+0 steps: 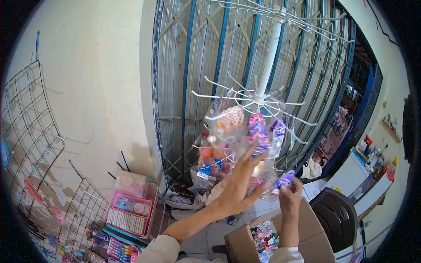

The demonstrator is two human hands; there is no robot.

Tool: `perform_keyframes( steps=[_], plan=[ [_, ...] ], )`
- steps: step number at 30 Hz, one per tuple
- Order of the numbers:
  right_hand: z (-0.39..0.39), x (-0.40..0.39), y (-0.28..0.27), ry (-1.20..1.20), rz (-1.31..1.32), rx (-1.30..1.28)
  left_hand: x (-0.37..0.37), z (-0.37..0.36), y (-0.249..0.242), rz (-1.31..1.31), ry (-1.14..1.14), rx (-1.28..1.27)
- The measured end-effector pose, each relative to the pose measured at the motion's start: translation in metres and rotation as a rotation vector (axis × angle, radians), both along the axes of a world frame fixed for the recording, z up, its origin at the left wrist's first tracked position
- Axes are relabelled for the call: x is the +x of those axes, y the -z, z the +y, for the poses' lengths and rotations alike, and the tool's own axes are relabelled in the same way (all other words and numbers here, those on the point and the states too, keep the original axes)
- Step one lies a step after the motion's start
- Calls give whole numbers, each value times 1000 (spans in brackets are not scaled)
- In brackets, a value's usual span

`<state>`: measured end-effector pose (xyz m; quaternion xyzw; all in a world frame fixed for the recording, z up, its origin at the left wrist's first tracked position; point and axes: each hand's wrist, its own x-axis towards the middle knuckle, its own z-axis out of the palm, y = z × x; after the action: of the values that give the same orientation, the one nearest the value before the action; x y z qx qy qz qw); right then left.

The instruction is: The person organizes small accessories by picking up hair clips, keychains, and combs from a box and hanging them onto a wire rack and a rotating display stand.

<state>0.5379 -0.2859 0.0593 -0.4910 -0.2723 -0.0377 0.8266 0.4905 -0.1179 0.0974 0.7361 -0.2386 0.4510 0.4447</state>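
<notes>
A white wire display rack (268, 59) stands in front of me, its lower ring of hooks hung with small plastic packets. My left hand (243, 179) reaches up among them, fingers stretched and apart, the fingertips at a pink-and-purple packet (258, 133). Lower and to the right, my right hand (291, 195) pinches a small packet with a purple header card (285, 179) between thumb and fingers. A packet with polka-dot contents (232, 117) hangs left of the purple one. Another purple-and-white packet (277, 133) hangs on the right.
An open cardboard box (302, 232) with many small colourful packets sits below my right hand. Plastic tubs of goods (131, 206) and a wire grid panel (33, 105) are on the left. A folding metal gate (206, 52) stands behind the rack. A dark chair (335, 215) is at right.
</notes>
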Motion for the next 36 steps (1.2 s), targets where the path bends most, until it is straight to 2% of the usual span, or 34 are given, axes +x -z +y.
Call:
perform_keyframes(
  steps=[1, 2, 4, 6, 7, 9, 12, 14, 16, 19, 21, 24, 26, 28, 32, 34, 36],
  plan=[
    [-4, -1, -2, 67, -17, 45, -1, -3, 0, -1, 136, 3],
    [-8, -1, -4, 136, -35, 93, -1, -1, -1, -1, 144, 3],
    [-12, -3, -11, 193, -110, 97, 2, 11, -3, -233, -284, 50],
    [-16, -6, -19, 309, -118, 32, 10, 17, -2, -229, -442, -142],
    [-14, -10, -27, 353, -147, -1, 14, 21, -5, -228, -430, -139],
    [-19, -10, -27, 387, -172, -43, 23, 30, -12, -265, -364, -411],
    [-17, -15, -33, 366, -148, -104, 31, 43, -10, -188, -337, -444],
    [-13, -13, -32, 314, -83, -97, 38, 44, -7, -182, -363, -398],
    [-11, -9, -30, 278, -128, -120, 44, 42, -3, -198, -399, -387],
    [5, -10, -36, 209, -43, -245, 48, 41, -5, -195, -409, -368],
    [18, -7, -47, 175, -198, -380, 50, 39, -7, -190, -401, -350],
    [36, 1, -60, 198, -284, -515, 51, 40, -10, -162, -370, -338],
    [50, 8, -64, 198, -315, -507, 55, 44, -9, -192, -240, -424],
    [58, 14, -63, 193, -344, -501, 53, 46, -10, -167, -252, -416],
    [64, 16, -61, 232, -291, -510, 52, 49, -8, -140, -297, -368],
    [64, 8, -65, 417, -451, -577, 53, 51, -8, -115, -322, -338],
    [66, 10, -64, 443, -436, -574, 54, 52, -6, -134, -308, -336]
  ],
)
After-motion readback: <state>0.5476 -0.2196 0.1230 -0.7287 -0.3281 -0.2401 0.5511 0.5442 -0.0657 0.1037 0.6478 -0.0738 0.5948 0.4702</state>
